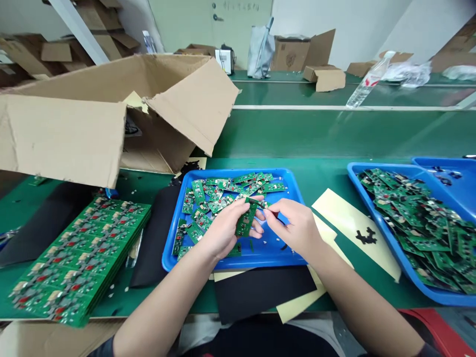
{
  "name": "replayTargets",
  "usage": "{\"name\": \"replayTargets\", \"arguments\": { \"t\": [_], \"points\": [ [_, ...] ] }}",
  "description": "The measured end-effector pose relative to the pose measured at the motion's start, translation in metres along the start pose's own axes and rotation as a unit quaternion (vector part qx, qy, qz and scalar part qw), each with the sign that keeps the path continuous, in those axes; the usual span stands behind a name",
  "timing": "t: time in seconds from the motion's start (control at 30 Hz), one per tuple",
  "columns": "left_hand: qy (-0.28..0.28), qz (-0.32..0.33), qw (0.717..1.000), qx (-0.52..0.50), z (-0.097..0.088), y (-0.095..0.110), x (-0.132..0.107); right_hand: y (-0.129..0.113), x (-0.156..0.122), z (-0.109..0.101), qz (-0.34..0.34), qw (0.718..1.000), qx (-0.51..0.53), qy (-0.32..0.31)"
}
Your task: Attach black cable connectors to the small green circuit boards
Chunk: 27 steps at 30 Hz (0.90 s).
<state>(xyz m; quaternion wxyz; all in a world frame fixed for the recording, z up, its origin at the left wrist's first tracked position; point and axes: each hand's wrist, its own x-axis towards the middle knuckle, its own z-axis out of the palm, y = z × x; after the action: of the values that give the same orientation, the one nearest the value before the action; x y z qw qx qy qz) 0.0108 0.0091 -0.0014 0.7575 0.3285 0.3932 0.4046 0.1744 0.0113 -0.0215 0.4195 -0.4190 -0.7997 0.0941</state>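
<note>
My left hand [227,223] is closed on a small green circuit board [244,223], held above the blue tray [171,233]. At the board's upper edge is a narrow black strip [256,202]. The fingers of my right hand [292,223] are pinched at the right end of that strip, touching it. Several loose green circuit boards [203,193] lie in the tray beneath. To the right of my right hand, a cream backing sheet [342,218] carries a few black cut-out pieces [366,236].
A stack of uncut board panels [80,253] lies at left beside black sheets [152,238]. An open cardboard box [178,99] stands behind. A second blue tray [405,267] heaped with boards is at right. A plastic bottle [372,79] leans farther back.
</note>
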Motion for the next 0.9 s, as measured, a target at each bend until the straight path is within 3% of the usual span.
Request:
{"name": "replayTargets", "arguments": {
  "t": [0.2,0.9],
  "points": [
    [-0.006,-0.015,1.000,0.010,0.0011,-0.0027,0.0012,0.0003,-0.0027,0.0014,-0.049,0.997,-0.062,-0.013],
    [-0.013,-0.004,1.000,0.028,0.0015,-0.0059,0.0026,-0.0022,-0.0023,0.0001,-0.058,0.993,-0.106,-0.007]
  ]
}}
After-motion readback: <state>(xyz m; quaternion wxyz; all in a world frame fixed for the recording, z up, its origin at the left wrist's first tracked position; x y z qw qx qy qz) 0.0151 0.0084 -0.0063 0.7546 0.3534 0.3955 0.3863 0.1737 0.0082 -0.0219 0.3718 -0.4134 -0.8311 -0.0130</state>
